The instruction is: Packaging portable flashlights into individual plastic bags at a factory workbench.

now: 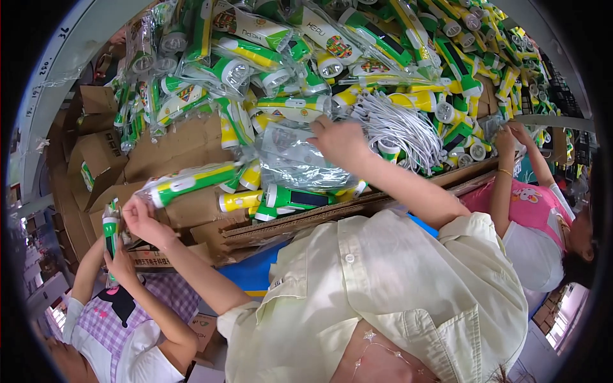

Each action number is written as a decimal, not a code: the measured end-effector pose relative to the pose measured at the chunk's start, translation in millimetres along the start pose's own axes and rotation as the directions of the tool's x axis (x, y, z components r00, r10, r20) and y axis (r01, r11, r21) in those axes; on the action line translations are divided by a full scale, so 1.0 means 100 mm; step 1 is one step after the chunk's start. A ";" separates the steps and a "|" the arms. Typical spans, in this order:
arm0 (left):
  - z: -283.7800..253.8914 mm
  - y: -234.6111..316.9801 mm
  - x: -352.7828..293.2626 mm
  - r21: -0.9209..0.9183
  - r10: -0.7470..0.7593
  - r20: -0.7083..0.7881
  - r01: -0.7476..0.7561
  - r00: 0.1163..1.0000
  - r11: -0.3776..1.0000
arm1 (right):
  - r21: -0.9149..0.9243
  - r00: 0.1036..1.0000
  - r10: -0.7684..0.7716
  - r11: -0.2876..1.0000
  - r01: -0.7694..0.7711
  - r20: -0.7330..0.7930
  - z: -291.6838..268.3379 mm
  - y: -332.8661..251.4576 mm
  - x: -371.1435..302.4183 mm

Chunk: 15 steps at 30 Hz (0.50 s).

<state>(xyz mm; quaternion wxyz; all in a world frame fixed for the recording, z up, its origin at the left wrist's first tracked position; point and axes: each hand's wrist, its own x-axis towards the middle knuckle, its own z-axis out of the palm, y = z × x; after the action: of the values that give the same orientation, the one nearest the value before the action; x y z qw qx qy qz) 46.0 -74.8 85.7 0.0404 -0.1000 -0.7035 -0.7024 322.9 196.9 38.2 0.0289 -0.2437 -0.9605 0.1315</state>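
At the left, my left hand [143,218] has its fingers closed at the end of a green, white and yellow flashlight [195,183] in a clear plastic bag. The flashlight lies across the cardboard, its other end pointing right. My right hand [343,145] is over a stack of clear plastic bags [290,156], thumb and fingers pinched at its upper edge. A bundle of white cables [408,134] lies just right of that hand. Loose green-and-white flashlights [297,198] and a yellow one [240,201] lie below the bags.
Bagged flashlights [255,54] pile up at the back; unbagged ones [456,64] heap to the right. A cardboard edge [357,210] runs along the front. Open cardboard boxes [96,159] stand left. One person [137,319] at lower left holds a flashlight [110,233]; another person [533,223] works at right.
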 end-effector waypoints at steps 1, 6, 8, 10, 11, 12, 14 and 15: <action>-0.17 -0.13 0.20 0.074 0.019 -0.011 -0.018 1.000 0.997 | -0.180 0.998 0.045 0.983 -0.036 0.044 0.11 -0.07 -0.01; -1.04 -0.88 1.18 0.240 -0.034 -0.058 0.048 0.998 0.970 | -0.204 1.000 0.004 0.979 -0.009 -0.022 0.50 -0.09 0.11; -0.97 -0.88 1.28 0.789 -0.017 -0.137 0.119 0.990 0.602 | -0.178 0.998 -0.014 0.984 0.004 -0.054 0.50 0.00 0.13; -0.81 -0.90 1.25 0.871 0.243 -0.067 -0.062 0.968 0.487 | -0.077 0.997 -0.036 0.997 0.030 -0.075 0.47 0.06 0.14; -0.62 -0.90 1.15 0.922 0.470 0.034 -0.209 0.882 0.324 | -0.079 0.997 -0.029 0.997 0.023 -0.075 0.49 0.07 0.13; -0.21 -0.78 0.92 0.795 0.383 0.124 -0.323 0.915 0.514 | -0.003 0.991 -0.009 1.000 0.009 -0.136 0.51 0.09 0.11; 0.57 -0.56 0.30 0.537 0.166 0.470 -0.430 0.867 0.725 | 0.073 0.980 0.016 0.997 -0.002 -0.200 0.53 0.13 0.10; 0.94 -0.38 -0.18 0.382 0.143 0.601 -0.439 0.787 0.813 | 0.107 0.980 0.008 0.994 0.013 -0.198 0.53 0.14 0.09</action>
<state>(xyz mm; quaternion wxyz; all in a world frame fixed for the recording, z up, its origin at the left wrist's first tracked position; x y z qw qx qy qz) 63.7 17.6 43.8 -0.0249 -0.3929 -0.8176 -0.4202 314.4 200.2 -16.7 0.1378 -0.2525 -0.9446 0.1582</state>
